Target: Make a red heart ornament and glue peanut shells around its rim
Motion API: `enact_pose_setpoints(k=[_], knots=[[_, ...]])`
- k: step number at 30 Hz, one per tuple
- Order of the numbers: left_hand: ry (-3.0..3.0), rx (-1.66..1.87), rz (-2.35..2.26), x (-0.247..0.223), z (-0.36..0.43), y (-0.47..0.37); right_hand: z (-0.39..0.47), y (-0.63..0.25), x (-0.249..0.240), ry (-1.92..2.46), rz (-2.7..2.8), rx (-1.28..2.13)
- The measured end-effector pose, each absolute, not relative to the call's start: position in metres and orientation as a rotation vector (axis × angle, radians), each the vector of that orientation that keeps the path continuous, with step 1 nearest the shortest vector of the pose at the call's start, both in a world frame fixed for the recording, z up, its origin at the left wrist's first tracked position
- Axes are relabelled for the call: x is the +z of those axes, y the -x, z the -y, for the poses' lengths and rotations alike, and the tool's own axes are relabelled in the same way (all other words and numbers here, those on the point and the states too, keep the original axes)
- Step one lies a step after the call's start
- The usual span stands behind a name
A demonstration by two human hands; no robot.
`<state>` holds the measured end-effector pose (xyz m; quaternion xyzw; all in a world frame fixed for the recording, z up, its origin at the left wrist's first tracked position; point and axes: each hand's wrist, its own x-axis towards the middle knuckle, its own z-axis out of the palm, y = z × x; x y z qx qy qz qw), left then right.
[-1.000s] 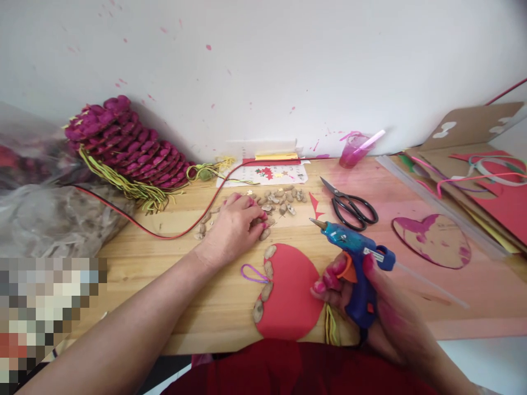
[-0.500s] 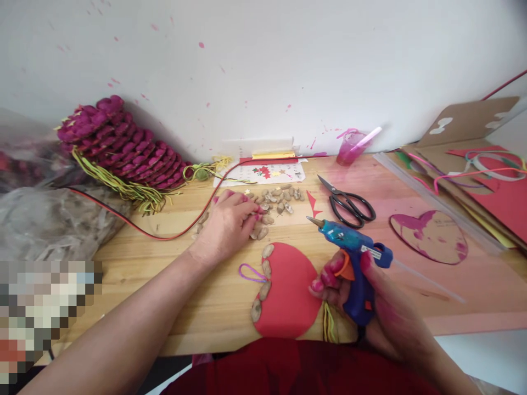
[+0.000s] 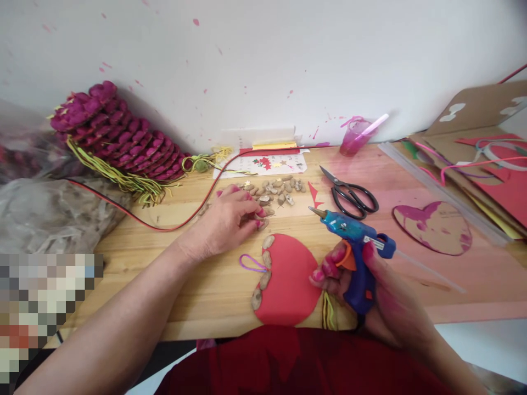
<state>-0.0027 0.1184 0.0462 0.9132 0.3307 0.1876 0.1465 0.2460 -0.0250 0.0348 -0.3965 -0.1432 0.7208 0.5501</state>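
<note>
My left hand (image 3: pixel 224 219) reaches over a pile of peanut shells (image 3: pixel 269 189), fingers bent down among them. Its thumb and forefinger are slightly apart, touching shells at the pile's near edge; the other fingertips are partly hidden. My right hand (image 3: pixel 381 288) grips a blue glue gun (image 3: pixel 348 233), fingers at the orange trigger, nozzle pointing left. Below the nozzle, a red paper heart (image 3: pixel 290 280) lies sideways on the table, with several peanut shells (image 3: pixel 267 259) along its notched left edge. A purple cord loop (image 3: pixel 251 263) sticks out at the notch. My right fingertips meet the heart's right edge.
Black scissors (image 3: pixel 352 193) and a paint-stained cardboard heart (image 3: pixel 432 227) lie to the right. A pink cup (image 3: pixel 356 137) stands by the wall. Bundled magenta shell pieces (image 3: pixel 123 137) and a plastic bag (image 3: pixel 53 214) sit left. A red-black cable (image 3: pixel 164 227) crosses the table.
My left hand has shifted slightly toward the near side of the shells, its thumb and forefinger now a little apart. The glue gun stays in my right hand. The whole view has tilted slightly.
</note>
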Motion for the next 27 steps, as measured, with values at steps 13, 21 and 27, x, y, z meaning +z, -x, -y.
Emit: enact_pose_setpoints(k=[13,21,27], knots=[[-2.638,0.575,-1.011,0.045,-0.113,-0.001,0.024,-0.244,0.034,0.955,0.34,1.697],[-2.627,0.511,-1.092,0.047,-0.11,-0.003,0.024,-0.245,0.036,0.987,0.347,1.699],[-2.644,0.479,-1.151,0.046,-0.107,-0.008,0.023,-0.245,0.036,0.986,0.355,1.706]])
